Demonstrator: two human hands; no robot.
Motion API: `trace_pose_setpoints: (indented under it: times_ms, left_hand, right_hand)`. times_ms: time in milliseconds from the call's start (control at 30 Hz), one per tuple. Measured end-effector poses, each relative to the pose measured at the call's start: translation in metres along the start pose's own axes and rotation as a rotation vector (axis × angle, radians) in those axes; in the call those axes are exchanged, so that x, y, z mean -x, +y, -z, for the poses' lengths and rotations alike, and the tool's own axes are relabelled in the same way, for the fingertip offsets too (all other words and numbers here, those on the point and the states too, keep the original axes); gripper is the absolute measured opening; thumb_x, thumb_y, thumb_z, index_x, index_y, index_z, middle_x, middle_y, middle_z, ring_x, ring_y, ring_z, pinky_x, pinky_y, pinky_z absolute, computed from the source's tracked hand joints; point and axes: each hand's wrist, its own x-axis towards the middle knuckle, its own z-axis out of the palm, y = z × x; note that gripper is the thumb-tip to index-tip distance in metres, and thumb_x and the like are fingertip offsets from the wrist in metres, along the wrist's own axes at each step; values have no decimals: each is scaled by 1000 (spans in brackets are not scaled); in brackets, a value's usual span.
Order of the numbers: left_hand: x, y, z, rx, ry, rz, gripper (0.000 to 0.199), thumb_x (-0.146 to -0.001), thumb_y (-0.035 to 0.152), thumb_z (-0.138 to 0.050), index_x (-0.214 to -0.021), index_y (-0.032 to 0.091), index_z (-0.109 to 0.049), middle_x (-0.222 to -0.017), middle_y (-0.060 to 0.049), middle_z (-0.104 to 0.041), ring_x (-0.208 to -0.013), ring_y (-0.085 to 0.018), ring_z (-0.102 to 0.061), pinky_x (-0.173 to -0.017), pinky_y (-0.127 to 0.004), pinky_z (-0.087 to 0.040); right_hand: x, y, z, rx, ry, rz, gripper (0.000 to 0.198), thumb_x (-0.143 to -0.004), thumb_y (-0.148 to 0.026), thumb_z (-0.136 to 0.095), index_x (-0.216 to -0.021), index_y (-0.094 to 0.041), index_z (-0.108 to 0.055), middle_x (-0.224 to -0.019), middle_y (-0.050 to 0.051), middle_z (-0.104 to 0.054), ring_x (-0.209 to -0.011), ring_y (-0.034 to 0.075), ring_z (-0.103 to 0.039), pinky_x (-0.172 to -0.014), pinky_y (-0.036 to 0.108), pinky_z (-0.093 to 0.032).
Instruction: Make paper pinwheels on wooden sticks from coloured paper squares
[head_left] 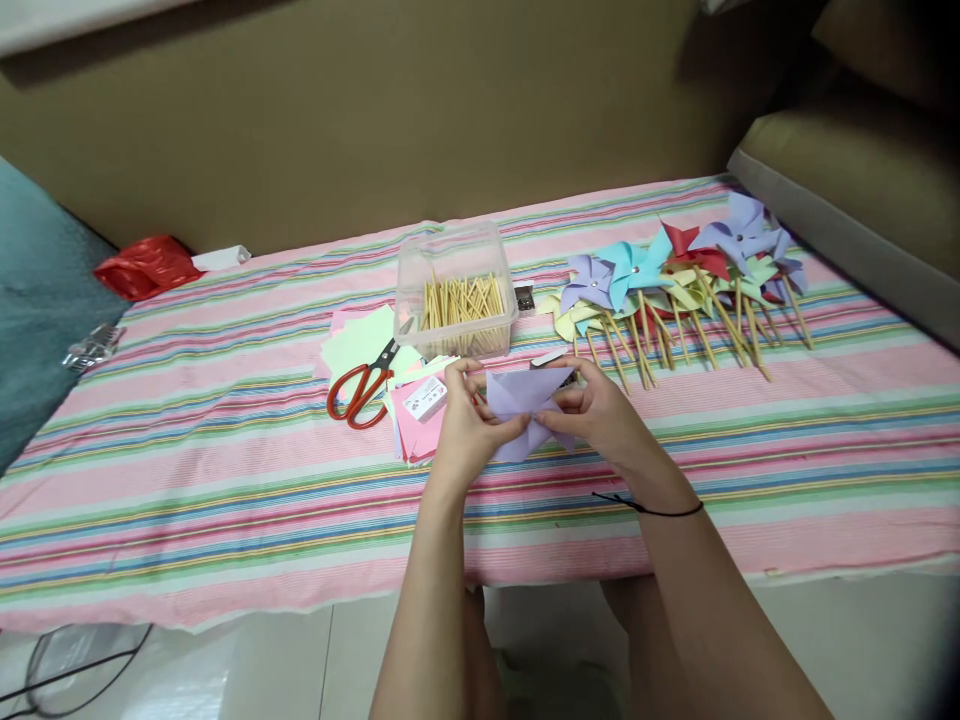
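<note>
A purple paper pinwheel (525, 392) is held up between both hands, above the striped cloth. My left hand (474, 420) pinches its left side, thumb pressed toward the middle. From the other side my right hand (596, 408) grips it, its thumb also near the centre. The folded blades are partly covered by my fingers. Just left of my left hand lies a stack of coloured paper (421, 438) with a small white box (426, 398) on it. Behind my right hand a small dark item with a white edge is mostly hidden.
Red-handled scissors (360, 396) rest partly on pale green paper (360, 335). A clear plastic box (454, 250) holds many thin wooden sticks (465, 303). Finished pinwheels (634, 268) on sticks lie to the right. A red plastic bag (148, 268) and metal clips (94, 346) sit far left.
</note>
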Motion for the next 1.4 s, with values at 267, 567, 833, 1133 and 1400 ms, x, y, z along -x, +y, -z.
trace_pose_setpoints:
  times_ms: [267, 567, 833, 1133, 1400]
  left_hand:
    - [-1, -8, 6, -67, 64, -31, 66, -57, 12, -77, -103, 26, -32, -89, 7, -53, -49, -2, -47, -42, -15, -30]
    - [-1, -5, 5, -7, 16, 12, 69, -56, 14, -80, -104, 26, -33, -81, 9, -55, -46, -3, -46, -43, -15, -33]
    - [2, 4, -1, 211, -76, 151, 58, -61, 31, -84, -104, 22, -45, -75, 2, -68, -63, -12, -63, -58, -22, -47]
    - [4, -2, -30, 362, -9, 108, 52, -52, 22, -90, -94, 17, -60, -96, -5, -71, -88, -18, -69, -83, -31, -53]
    - [5, -16, -58, 537, 325, 44, 29, -69, 32, -79, -91, 14, -70, -89, -4, -74, -85, -17, -67, -82, -31, -51]
  right_hand:
    - [1, -1, -3, -39, -34, -8, 59, -65, -30, -80, -112, -25, -45, -72, -2, -70, -57, 15, -61, -47, 23, -41]
    - [1, 1, -4, 25, 18, 18, 58, -63, -28, -81, -110, -25, -47, -63, -4, -65, -51, 15, -57, -44, 24, -41]
    - [-1, 1, -5, -168, 197, 59, 61, -56, -26, -85, -107, -24, -51, -69, -4, -68, -63, 17, -65, -55, 27, -49]
    - [-4, -5, -26, -461, 408, 175, 42, -59, -26, -79, -94, -24, -56, -85, -1, -70, -79, 16, -66, -67, 28, -52]
    - [-2, 3, -49, -551, 495, 197, 59, -55, -23, -83, -106, -24, -53, -87, 0, -71, -80, 17, -67, -73, 31, -55]
